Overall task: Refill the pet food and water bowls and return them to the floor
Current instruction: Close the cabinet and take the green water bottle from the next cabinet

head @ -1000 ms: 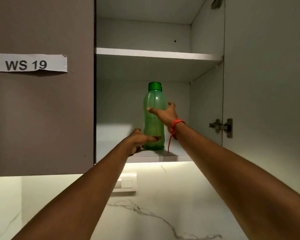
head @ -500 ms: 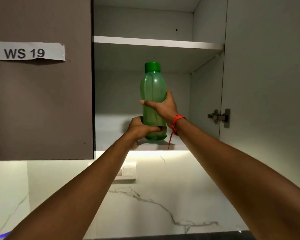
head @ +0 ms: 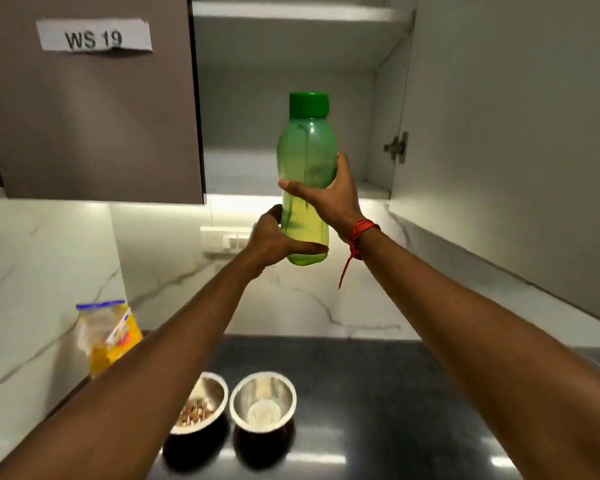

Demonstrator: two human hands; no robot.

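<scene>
A translucent green bottle [head: 305,157] with a green cap is held upright in the air in front of the open wall cupboard. My right hand [head: 329,199] wraps around its middle and my left hand [head: 271,240] cups its base. On the dark counter below stand two steel bowls side by side. The left bowl [head: 207,393] holds brown kibble and is partly hidden by my left forearm. The right bowl [head: 263,400] looks empty inside.
A yellow food bag [head: 110,336] with a blue zip top leans against the marble wall at the left. The cupboard door [head: 499,150] stands open at the right; a closed door [head: 90,116] labelled WS 19 is at the left. The dark counter [head: 378,393] extends right.
Both hands lifted the bottle off the cupboard shelf and brought it out and down. The view dropped, so the counter, bowls and food bag came into sight.
</scene>
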